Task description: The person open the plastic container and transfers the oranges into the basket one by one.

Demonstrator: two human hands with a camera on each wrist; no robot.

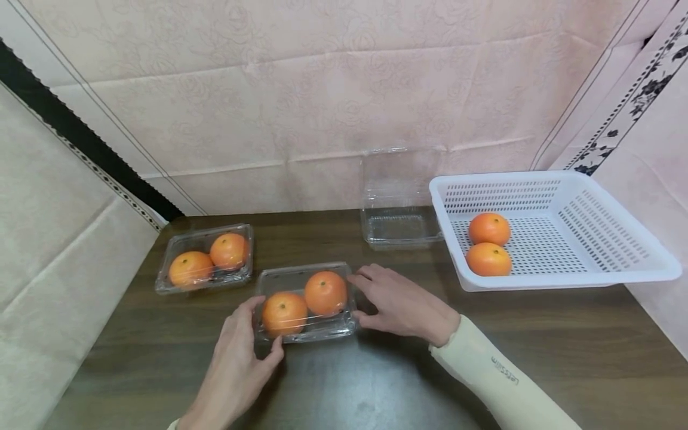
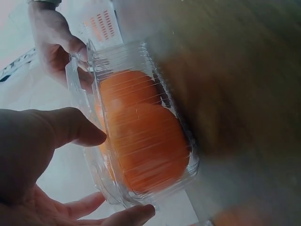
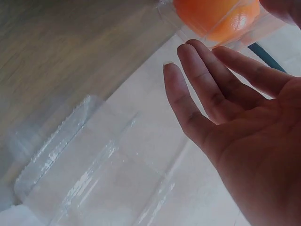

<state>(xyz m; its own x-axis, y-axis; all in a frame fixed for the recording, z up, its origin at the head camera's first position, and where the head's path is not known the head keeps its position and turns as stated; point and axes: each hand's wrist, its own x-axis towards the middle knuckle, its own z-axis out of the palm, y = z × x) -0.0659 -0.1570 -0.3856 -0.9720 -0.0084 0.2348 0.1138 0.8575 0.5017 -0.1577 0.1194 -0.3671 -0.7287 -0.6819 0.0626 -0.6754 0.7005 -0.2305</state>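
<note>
A lidded clear plastic fruit box with two oranges inside is at the middle of the table, between both hands. My left hand holds its left front corner, thumb at the near edge and fingers along the left side. In the left wrist view the thumb meets the box's rim. My right hand is at the box's right end, its fingers lightly bent and fingertips at or close to the edge. The right wrist view shows the fingers extended beside the box, gripping nothing.
Another lidded plastic box with two oranges stands to the left. An open, unfilled plastic box is at the back, its lid up against the cloth wall. A white basket at right holds two oranges.
</note>
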